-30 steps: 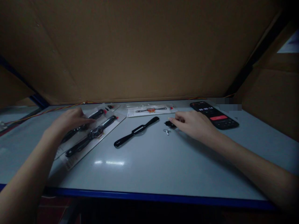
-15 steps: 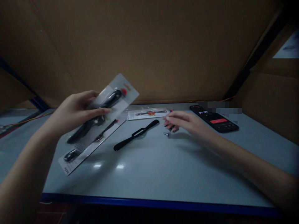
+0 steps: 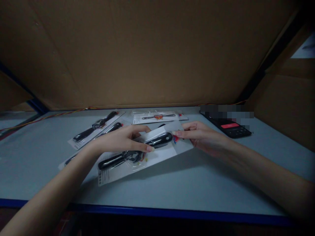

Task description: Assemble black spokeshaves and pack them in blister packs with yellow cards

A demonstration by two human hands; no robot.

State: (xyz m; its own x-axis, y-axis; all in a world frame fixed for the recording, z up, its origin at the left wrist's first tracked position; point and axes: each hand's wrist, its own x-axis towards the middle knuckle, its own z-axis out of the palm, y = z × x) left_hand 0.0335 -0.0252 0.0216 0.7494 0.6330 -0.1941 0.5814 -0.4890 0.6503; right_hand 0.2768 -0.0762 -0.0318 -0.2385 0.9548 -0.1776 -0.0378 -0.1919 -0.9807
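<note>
Head view: we hold the pack (image 3: 140,162) left of the phone (image 3: 236,130) and nearer us, our left hand (image 3: 123,139) gripping its middle, thumb on the plastic (image 3: 135,167), our right hand (image 3: 203,135) pinching the end nearest the phone. It looks light, the card (image 3: 159,156) stiffish, the plastic slick and easily dented; the card's edges seem safest to hold. Its long axis slants, red-marked end towards the phone.

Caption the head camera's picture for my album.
Left hand and right hand together hold a packaged black tool over the table.
</note>
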